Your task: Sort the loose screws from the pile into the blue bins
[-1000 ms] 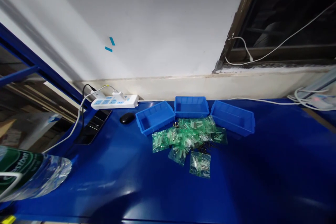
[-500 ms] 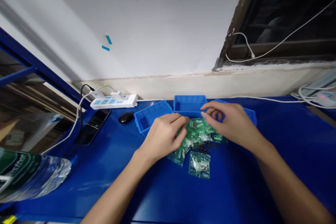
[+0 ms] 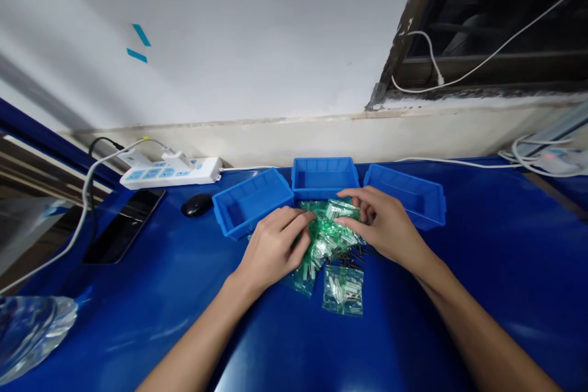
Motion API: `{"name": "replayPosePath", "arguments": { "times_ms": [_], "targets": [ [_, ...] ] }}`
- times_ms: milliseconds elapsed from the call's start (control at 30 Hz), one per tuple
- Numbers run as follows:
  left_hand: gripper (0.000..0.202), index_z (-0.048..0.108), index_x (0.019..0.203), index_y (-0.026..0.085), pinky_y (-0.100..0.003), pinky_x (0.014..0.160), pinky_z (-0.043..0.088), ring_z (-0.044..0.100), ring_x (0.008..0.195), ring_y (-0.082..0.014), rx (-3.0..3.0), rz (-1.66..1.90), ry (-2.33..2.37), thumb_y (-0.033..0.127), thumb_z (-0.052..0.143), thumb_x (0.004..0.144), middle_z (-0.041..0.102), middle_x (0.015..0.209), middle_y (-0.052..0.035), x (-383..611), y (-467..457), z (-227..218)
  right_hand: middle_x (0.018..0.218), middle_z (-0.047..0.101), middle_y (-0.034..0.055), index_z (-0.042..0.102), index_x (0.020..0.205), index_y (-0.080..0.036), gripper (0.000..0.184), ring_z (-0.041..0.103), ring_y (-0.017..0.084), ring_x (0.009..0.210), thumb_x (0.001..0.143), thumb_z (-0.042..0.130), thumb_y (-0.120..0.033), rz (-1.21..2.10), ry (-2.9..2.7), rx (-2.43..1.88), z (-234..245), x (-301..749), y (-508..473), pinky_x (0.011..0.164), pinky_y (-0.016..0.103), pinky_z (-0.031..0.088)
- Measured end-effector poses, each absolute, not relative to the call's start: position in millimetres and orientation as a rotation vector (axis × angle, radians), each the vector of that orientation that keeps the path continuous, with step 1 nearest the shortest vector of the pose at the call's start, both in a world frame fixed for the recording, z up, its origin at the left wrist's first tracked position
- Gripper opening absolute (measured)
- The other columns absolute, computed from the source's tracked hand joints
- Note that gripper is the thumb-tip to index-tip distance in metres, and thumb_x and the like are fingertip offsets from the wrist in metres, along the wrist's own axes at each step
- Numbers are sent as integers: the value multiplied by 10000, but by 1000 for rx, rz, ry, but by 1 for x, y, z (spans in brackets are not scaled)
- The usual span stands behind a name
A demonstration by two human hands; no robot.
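A pile of small green-tinted clear plastic bags [image 3: 327, 239] holding pale plug-like pieces lies before me. My left hand [image 3: 278, 244] rests at the pile's left side, fingers bent down and thumb apart from them. My right hand [image 3: 383, 220] reaches in from the right, its thumb and forefinger spread either side of an upper bag [image 3: 340, 209]; no firm grip shows. Dark screws [image 3: 351, 257] lie loose under the bags' front edge. Nearer to me, a single bag [image 3: 343, 291] of pale pieces and screws lies flat on the blue table [image 3: 294, 343].
Behind the pile stand a left blue bin [image 3: 252, 199], a middle blue bin [image 3: 325, 174] and a right blue bin [image 3: 407, 193]. To the left are a black mouse [image 3: 196, 205], a phone [image 3: 126, 226], a power strip [image 3: 172, 173] with cables and a clear bottle [image 3: 34, 334].
My right hand has come left and down from above the pile to an upper bag. My left hand stays at the pile's left side. The view has shifted slightly.
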State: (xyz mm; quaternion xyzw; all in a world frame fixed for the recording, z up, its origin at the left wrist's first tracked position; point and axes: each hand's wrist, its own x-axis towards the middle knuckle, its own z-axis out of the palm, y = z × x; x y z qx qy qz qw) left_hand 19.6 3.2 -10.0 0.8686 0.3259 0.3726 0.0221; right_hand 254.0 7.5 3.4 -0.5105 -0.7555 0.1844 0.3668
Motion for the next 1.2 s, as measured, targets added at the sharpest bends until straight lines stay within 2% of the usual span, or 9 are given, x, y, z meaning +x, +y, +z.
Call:
{"name": "replayPosePath", "arguments": {
  "times_ms": [100,200,300,467,667,767,900,967,1200],
  "targets": [
    [172,664,1089,146,-308,769,587,689,840,-175,2555,1288,1015,115,522,997,731,948,-70,22,1,-5,634,543,-55,737,962,-211,229,492,102,505,786,826,-329,759,-1723,-1238,9,250,6,500,245,423],
    [215,649,1184,154,-288,806,592,694,860,-158,2326,1370,1025,179,609,974,738,977,-59,23,-2,0,516,504,-82,729,894,-212,248,515,104,491,737,867,-346,912,-1545,-1150,17,244,0,501,234,438],
    [311,660,1216,154,-283,776,599,698,823,-154,2112,1333,975,235,702,919,751,974,-55,24,-3,2,568,619,-55,721,890,-216,242,590,111,493,726,872,-309,1090,-1465,-1042,21,239,-4,503,239,490],
    [133,717,1007,159,-270,671,584,682,722,-146,1906,1319,961,213,721,886,751,867,-42,25,-2,-1,678,744,-1,697,859,-221,142,734,163,626,787,809,-268,1258,-1432,-953,18,235,-7,592,267,582],
    [59,706,962,203,-292,730,585,676,740,-137,2200,1589,1184,162,704,919,753,890,-6,8,2,13,830,778,22,717,922,-228,133,748,178,702,834,764,-316,886,-1529,-1124,14,236,-6,639,303,607],
    [132,737,982,230,-382,844,592,701,887,-204,2463,1624,1449,138,649,948,769,983,-27,-11,11,14,828,776,22,711,925,-239,55,739,185,714,894,687,-276,545,-1714,-1218,15,241,-6,656,322,599],
    [147,783,998,215,-504,793,582,664,956,-325,2655,1378,1729,248,646,956,792,982,-93,-27,26,3,858,774,38,698,974,-240,73,734,212,762,936,639,-262,239,-1960,-1193,20,250,-6,742,378,607],
    [168,787,1015,190,-516,769,583,653,947,-341,2667,1337,1711,267,648,960,794,952,-114,-26,27,0,930,779,57,691,1019,-237,100,734,243,837,949,637,-284,179,-2082,-1193,22,255,-6,791,421,599],
    [160,746,1022,137,-446,848,599,627,985,-268,2844,1237,1188,133,594,974,771,997,-104,1,11,7,1191,746,83,645,1235,-235,324,686,301,1091,927,678,-331,217,-2323,-1227,22,268,-6,1025,551,510]
  ]
}}
